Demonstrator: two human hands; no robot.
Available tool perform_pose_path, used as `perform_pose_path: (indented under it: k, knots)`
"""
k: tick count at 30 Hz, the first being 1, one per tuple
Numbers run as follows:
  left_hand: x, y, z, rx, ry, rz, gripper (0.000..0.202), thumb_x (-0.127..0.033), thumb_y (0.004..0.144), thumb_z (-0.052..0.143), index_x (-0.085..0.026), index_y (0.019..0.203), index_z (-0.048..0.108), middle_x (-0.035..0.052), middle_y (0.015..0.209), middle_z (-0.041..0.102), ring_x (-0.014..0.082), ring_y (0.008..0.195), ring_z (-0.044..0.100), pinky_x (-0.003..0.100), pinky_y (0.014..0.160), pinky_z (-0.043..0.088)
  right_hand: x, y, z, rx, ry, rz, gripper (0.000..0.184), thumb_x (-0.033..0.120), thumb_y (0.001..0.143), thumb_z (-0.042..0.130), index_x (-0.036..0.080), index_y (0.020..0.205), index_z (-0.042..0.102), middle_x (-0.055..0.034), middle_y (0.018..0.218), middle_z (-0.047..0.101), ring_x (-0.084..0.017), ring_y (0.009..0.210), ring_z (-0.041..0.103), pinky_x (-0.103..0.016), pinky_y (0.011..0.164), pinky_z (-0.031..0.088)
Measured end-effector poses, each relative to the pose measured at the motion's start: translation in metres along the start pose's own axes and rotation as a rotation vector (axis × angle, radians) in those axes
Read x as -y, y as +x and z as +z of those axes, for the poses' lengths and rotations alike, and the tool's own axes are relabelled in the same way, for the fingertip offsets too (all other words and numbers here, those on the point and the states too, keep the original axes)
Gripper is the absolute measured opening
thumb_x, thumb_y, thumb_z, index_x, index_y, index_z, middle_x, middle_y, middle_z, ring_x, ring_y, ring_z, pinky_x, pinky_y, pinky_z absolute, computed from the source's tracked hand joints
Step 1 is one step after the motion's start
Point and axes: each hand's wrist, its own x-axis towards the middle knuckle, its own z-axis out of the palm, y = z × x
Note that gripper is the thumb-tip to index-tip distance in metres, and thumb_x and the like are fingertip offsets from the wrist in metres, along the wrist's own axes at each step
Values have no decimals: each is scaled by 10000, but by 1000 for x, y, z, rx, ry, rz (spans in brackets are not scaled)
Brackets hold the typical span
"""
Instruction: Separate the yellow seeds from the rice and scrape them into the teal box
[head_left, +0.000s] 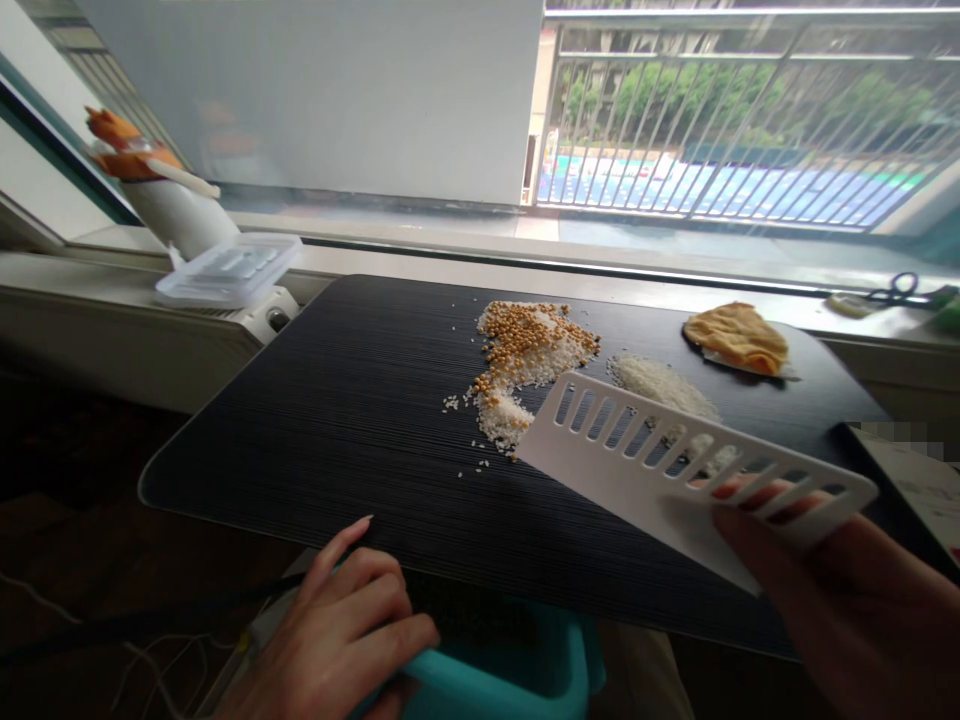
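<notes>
Dark table [315,420] is spanning middle of view. Turquoise bin [487,683] is sitting below table's near edge. White slotted scraper [637,492] is slanting over table's right side. Left hand [349,620] is gripping bin's rim. Right hand [832,585] is clamping scraper between thumb and fingers. Mixed heap [529,342] of rice and yellow grains is lying beside scraper's left end. Rice pile [660,383] is lying behind scraper.
</notes>
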Motion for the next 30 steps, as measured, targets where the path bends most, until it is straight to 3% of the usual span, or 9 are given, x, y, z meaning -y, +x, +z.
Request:
perform_pose_path:
  k: [4,7,11,16,20,24,27,30]
  knots:
    - [0,-1,0,19,29,-8,314,-64,769,507,-272,958,649,-56,811,659,158,877,625,369,1178,274,2,1,2,15,64,-61,163,401,630,764,249,686,781,9,660,777,-213,573,747,-199,561,608]
    - [-1,-3,2,15,-5,-18,302,-65,800,488,-269,962,642,-53,809,648,154,886,619,370,1192,240,-5,0,-1,25,61,-21,176,397,613,795,269,733,803,8,723,796,-228,627,766,-196,585,614]
    - [1,-4,3,21,-20,-20,302,-66,826,475,-268,980,638,-50,809,642,154,903,613,378,1207,201,-10,0,-3,-65,5,52,206,417,632,791,274,779,803,1,782,806,-241,704,777,-202,613,613]
    - [5,-4,3,47,-11,35,318,-80,795,518,-270,1017,644,-48,819,662,162,887,625,395,1200,246,-1,1,-2,-29,23,10,211,436,632,758,252,732,787,-4,715,790,-234,651,763,-233,607,618]
    - [3,-4,2,50,-6,-23,297,-90,806,514,-270,990,662,-41,803,655,167,892,625,420,1197,267,1,3,-1,-17,-1,14,208,427,645,757,251,753,787,-7,733,791,-241,675,766,-258,636,632]
    - [0,-4,3,43,-14,-26,281,-98,818,510,-267,983,661,-42,803,643,162,890,620,402,1195,267,2,6,3,-20,-3,-44,210,430,648,740,221,671,752,-14,653,757,-191,537,704,-204,488,565]
    - [0,-3,3,36,-24,-26,296,-86,821,499,-269,991,657,-44,804,640,160,896,616,406,1200,250,0,4,1,32,40,-40,188,410,646,762,229,694,766,-11,700,770,-207,615,739,-199,569,593]
    - [2,-5,3,40,-27,-17,311,-77,816,500,-270,1010,648,-46,811,643,163,916,613,415,1211,219,-7,1,-4,0,48,31,194,394,645,793,261,786,805,-7,802,804,-236,725,777,-192,648,612]
